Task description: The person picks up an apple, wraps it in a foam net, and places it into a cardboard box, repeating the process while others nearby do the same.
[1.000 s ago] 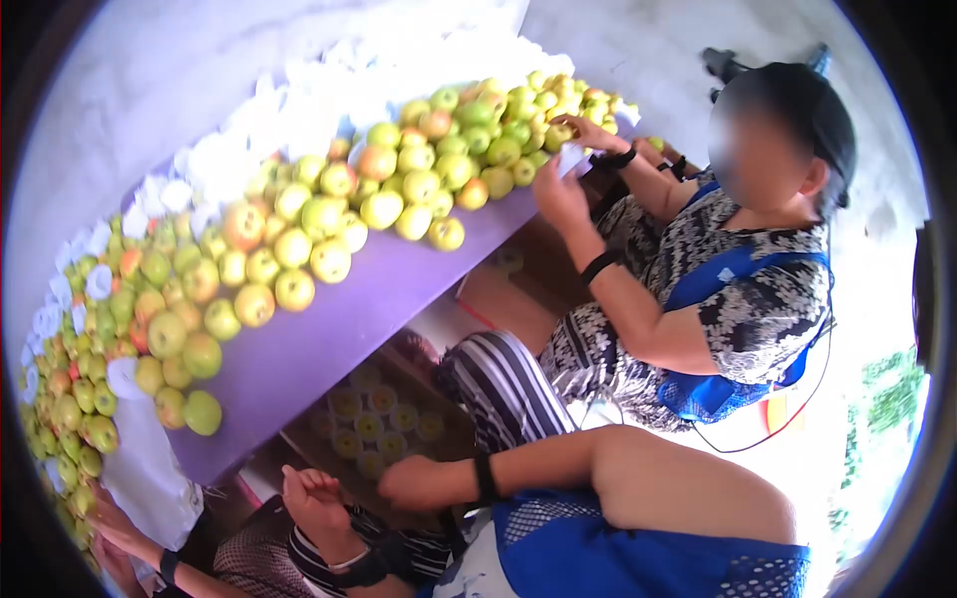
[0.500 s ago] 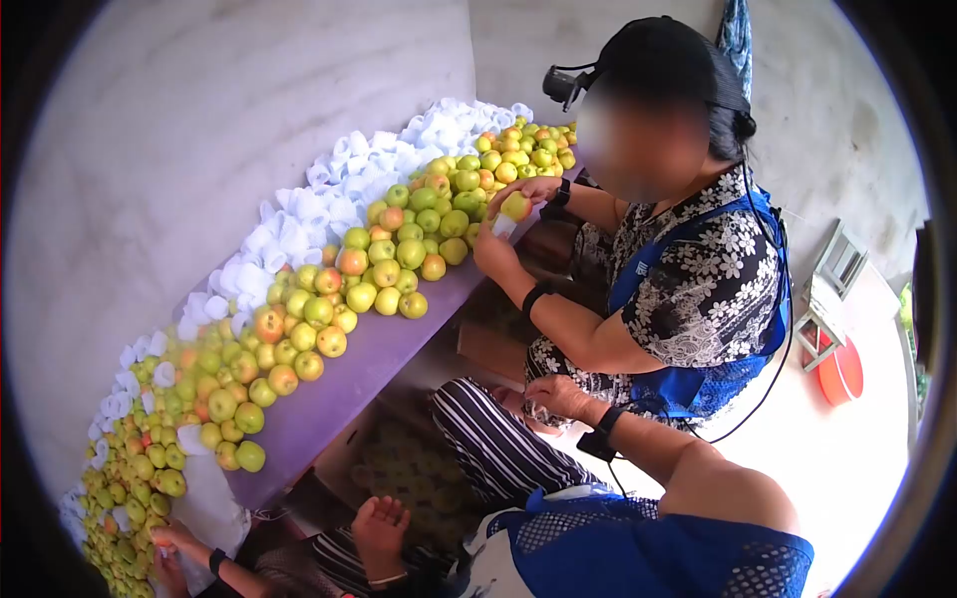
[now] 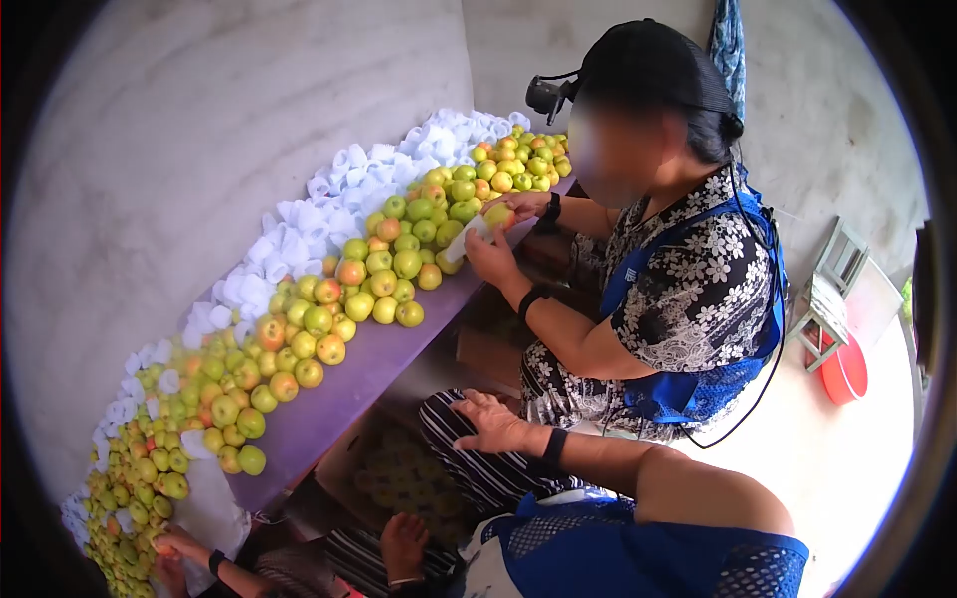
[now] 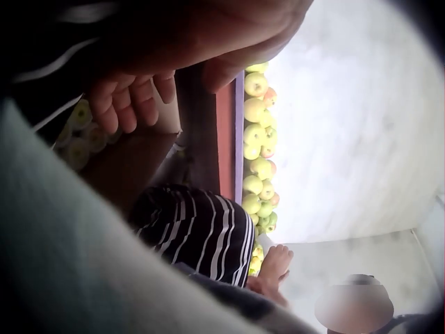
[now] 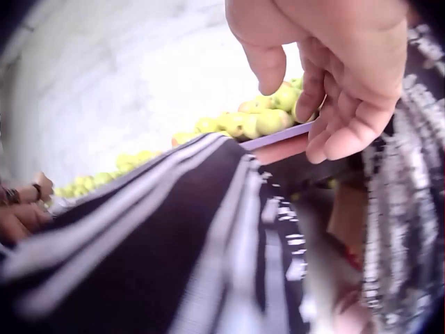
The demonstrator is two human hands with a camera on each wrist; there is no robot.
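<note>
My right hand (image 3: 495, 423) hovers over the striped trousers (image 3: 444, 419), fingers spread, holding nothing. In the right wrist view the same hand (image 5: 327, 76) hangs loosely bent with nothing in it. Low in the head view, my left hand (image 3: 404, 546) is palm up beside my lap, fingers relaxed and empty; the left wrist view shows its fingers (image 4: 132, 101) loosely bent near a box of apples (image 4: 87, 142). Beyond both hands, many yellow-green apples (image 3: 302, 345) lie piled on the purple table (image 3: 344, 374).
White foam nets (image 3: 299, 224) lie along the wall behind the apples. A person beside me (image 3: 678, 289) holds an apple and a net. Another person's hands (image 3: 184, 548) work at the near left. A red basin (image 3: 843, 371) and a chair (image 3: 832, 289) stand at the right.
My right hand has moved left and its fingers have spread. My left hand has shifted slightly right and lower. The person beside me has brought the net and apple closer to the pile.
</note>
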